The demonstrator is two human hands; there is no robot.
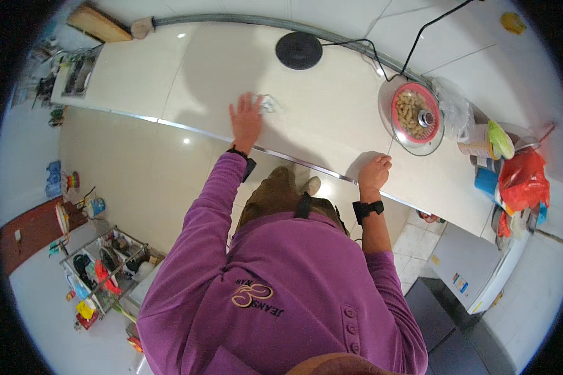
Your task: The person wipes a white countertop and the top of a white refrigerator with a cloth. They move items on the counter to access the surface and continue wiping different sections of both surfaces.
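Note:
My left hand (246, 119) is over the pale tiled countertop (206, 84), palm down with its fingers spread. Beside its fingertips lies a small, crumpled, whitish translucent piece (268, 104), perhaps plastic or a wipe; whether the fingers touch it is unclear. My right hand (374, 172) rests at the counter's front edge with its fingers curled, and nothing shows in it. Beyond it stands a red plastic basket (395, 110) of unshelled peanuts (409, 112), under a glass lid (422, 149) with a metal knob. A round black plate (299, 50) with a cable lies near the wall.
Bags, tins and a red plastic bag (525, 180) crowd the counter's right end. A wooden board (98, 24) leans at the far left, beyond a sink or hob recess (80, 72). A white appliance (469, 265) stands at lower right, a loaded rack (105, 267) at lower left.

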